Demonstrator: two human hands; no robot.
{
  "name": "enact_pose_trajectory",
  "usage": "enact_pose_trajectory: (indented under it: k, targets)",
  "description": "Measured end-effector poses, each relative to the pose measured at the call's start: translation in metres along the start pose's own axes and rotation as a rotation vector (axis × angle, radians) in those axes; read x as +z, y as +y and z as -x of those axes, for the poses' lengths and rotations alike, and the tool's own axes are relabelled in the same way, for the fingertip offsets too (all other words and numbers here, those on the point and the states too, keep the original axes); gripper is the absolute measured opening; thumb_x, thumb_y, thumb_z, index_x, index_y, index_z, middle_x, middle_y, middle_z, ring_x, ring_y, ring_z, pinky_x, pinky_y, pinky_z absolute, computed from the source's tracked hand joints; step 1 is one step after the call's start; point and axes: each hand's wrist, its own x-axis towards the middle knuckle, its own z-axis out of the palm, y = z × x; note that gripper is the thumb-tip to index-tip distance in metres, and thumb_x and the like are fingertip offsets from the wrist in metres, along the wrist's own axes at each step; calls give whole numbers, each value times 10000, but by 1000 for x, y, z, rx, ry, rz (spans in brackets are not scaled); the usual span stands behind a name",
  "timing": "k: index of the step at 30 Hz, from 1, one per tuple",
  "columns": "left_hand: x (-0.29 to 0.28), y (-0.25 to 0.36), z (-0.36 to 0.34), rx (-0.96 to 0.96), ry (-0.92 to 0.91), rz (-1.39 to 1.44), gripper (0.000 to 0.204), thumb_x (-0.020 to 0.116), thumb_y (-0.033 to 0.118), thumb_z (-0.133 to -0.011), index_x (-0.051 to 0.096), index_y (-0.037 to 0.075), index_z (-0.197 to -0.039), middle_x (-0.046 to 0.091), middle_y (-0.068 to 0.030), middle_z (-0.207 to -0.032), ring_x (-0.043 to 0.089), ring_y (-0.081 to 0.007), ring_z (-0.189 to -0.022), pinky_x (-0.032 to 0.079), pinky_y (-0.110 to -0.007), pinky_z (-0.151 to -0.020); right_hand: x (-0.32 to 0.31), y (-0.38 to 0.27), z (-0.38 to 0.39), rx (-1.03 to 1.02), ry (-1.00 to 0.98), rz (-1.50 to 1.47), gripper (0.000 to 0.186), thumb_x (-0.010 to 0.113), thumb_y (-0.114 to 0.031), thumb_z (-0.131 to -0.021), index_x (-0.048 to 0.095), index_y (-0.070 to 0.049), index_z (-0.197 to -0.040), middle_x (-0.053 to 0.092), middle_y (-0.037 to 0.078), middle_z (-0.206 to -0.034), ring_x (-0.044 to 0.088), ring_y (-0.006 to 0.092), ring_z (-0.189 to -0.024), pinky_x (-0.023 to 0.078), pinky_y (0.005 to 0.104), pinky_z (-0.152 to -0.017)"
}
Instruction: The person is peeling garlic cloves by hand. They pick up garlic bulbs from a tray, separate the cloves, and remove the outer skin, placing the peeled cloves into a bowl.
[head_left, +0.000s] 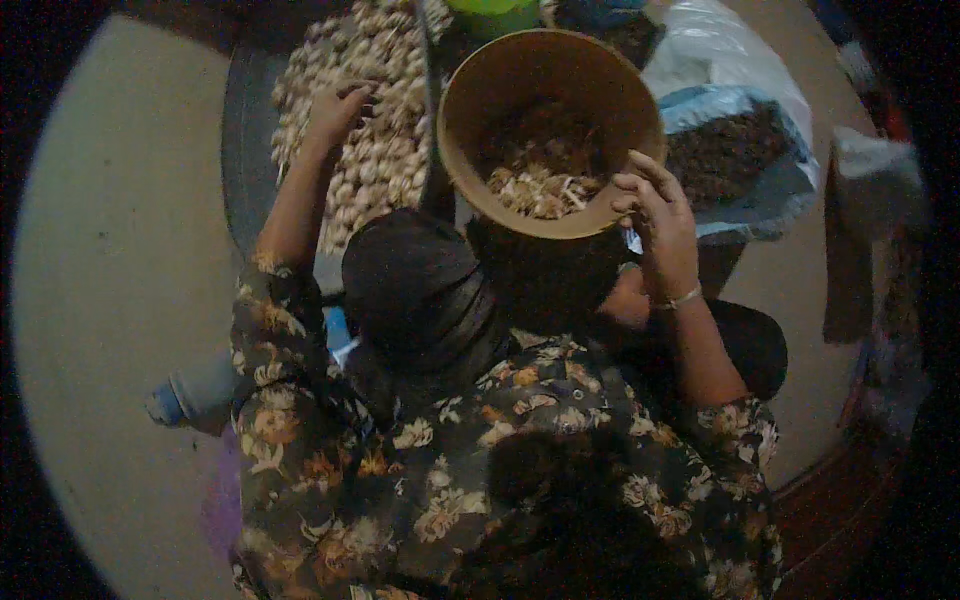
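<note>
My left hand [343, 112] reaches over a wide dark tub [252, 150] heaped with pale bulbs [385, 170] that look like garlic. Its fingers are bent and somewhat apart above the heap, with nothing visible in them. On the right, my right hand [657, 208] is at the near right rim of a tan bucket [552, 228]. The fingers of that hand are spread, and I see nothing held between them. Pale dry scraps and stalks [540, 190] lie at the bottom of the bucket, darker bits behind them.
An open blue-and-white sack [790, 200] of dark crumbly material [730, 150] stands right of the bucket. Behind the bucket is a bright green container [495, 15]. A grey bottle-like object with a blue end [190, 398] lies on the floor to my left.
</note>
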Motion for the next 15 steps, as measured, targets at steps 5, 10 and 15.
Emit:
enact_pose_trajectory:
  k: [5,10,15]
  targets:
    - [-73,-117,15,233,-114,-1304,195,585,184,-849,666,24,-925,646,-66,-867,613,-184,-709,523,-355,-629,14,22,0,55,-46,128,359,470,-232,-952,494,-19,-1239,628,72,-992,583,107,-785,469,227,-626]
    - [-70,-221,37,-441,94,74,181,551,163,-815,664,44,-893,632,-92,-819,609,-203,-738,501,-347,-632,18,5,1,266,56,123,381,467,-266,-954,485,-38,-1258,627,62,-982,563,84,-705,422,199,-503]
    - [-73,-277,49,-159,256,-513,538,450,554,-877,683,84,-997,614,-207,-747,585,-372,-656,492,-432,-620,-4,-6,-9,362,6,57,451,475,-320,-944,446,-35,-1292,633,88,-914,520,90,-503,374,189,-403]
